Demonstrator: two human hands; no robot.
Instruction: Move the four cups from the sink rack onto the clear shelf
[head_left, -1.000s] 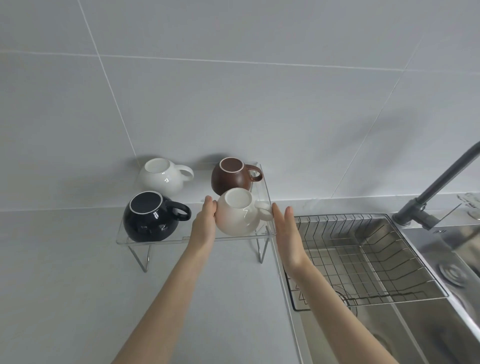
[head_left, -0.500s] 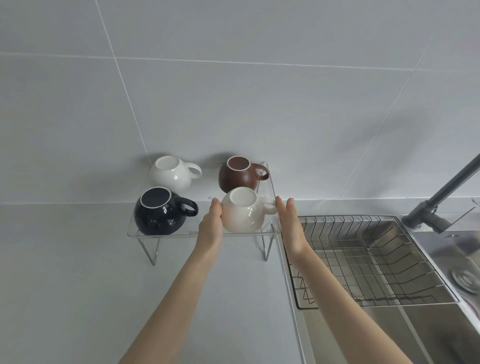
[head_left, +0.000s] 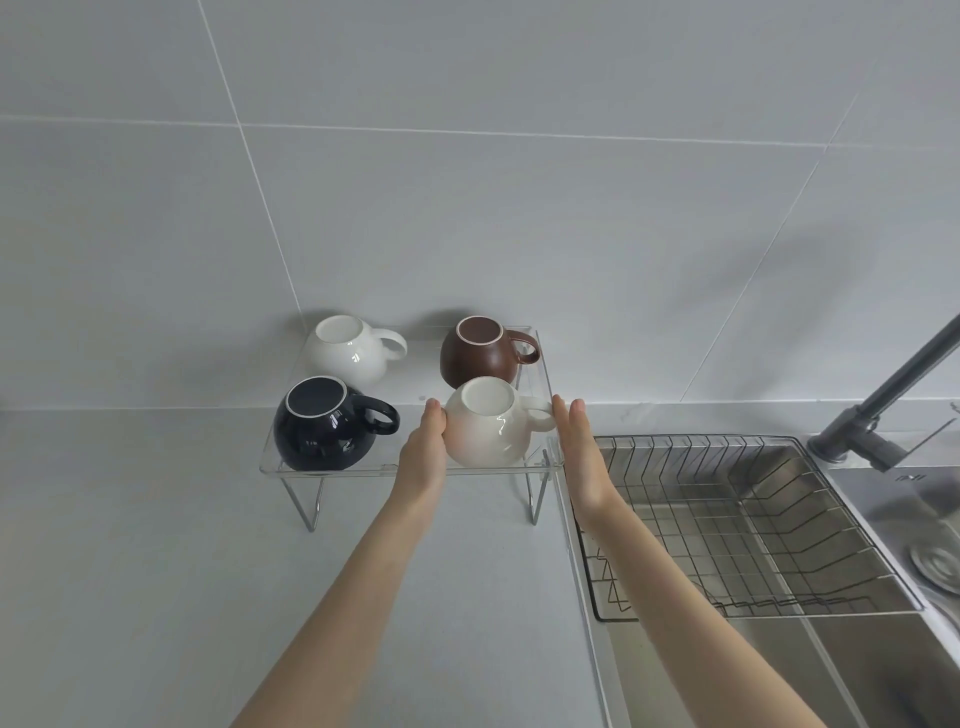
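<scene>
Four round cups stand upside down on the clear shelf (head_left: 363, 470). A white cup (head_left: 345, 353) is at the back left and a brown cup (head_left: 478, 358) at the back right. A black cup (head_left: 322, 431) is at the front left and a cream cup (head_left: 491, 436) at the front right. My left hand (head_left: 423, 457) lies flat against the cream cup's left side, fingers straight. My right hand (head_left: 582, 457) is held flat just right of that cup's handle, by the shelf's right edge. The wire sink rack (head_left: 727, 519) holds nothing.
The shelf stands on thin metal legs on a grey counter against a tiled wall. Right of it lies the steel sink (head_left: 857, 670) with the rack across it. A dark faucet (head_left: 883, 395) rises at the far right above a drain (head_left: 935, 561).
My right hand has come slightly closer to the cream cup's handle. The view has shifted a little. The cups have not moved on the shelf.
</scene>
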